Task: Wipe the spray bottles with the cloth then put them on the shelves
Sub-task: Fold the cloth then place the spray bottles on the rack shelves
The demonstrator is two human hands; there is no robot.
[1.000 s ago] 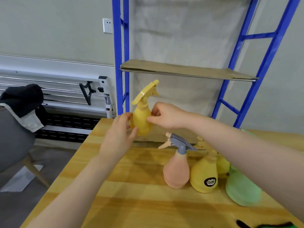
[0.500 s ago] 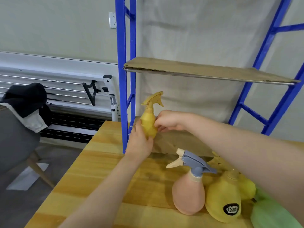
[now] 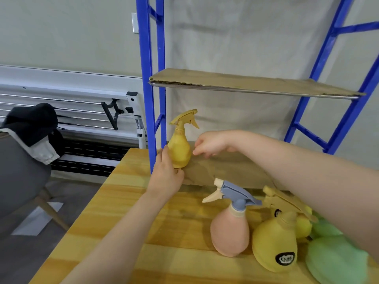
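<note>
A small yellow spray bottle (image 3: pixel 180 149) stands upright on the cardboard-lined lower shelf (image 3: pixel 227 170), close to the rack's blue left post (image 3: pixel 152 99). My left hand (image 3: pixel 165 179) holds its lower left side, fingers up along the body and thumb at the base. My right hand (image 3: pixel 211 143) hovers just right of the bottle with loosely bent fingers, holding nothing. On the wooden table (image 3: pixel 123 212) stand a pink bottle with a grey trigger (image 3: pixel 229 232), a yellow bottle with a black logo (image 3: pixel 274 242) and green bottles (image 3: pixel 336 261). No cloth is in view.
An upper cardboard shelf (image 3: pixel 246 84) spans the rack above the bottle. A grey chair with dark clothing (image 3: pixel 24 160) stands left of the table. A white rail unit (image 3: pixel 71 103) runs along the wall behind.
The yellow bottle has come down onto the lower shelf. My right hand has let go and drawn slightly right; my left hand has slid down to the bottle's base.
</note>
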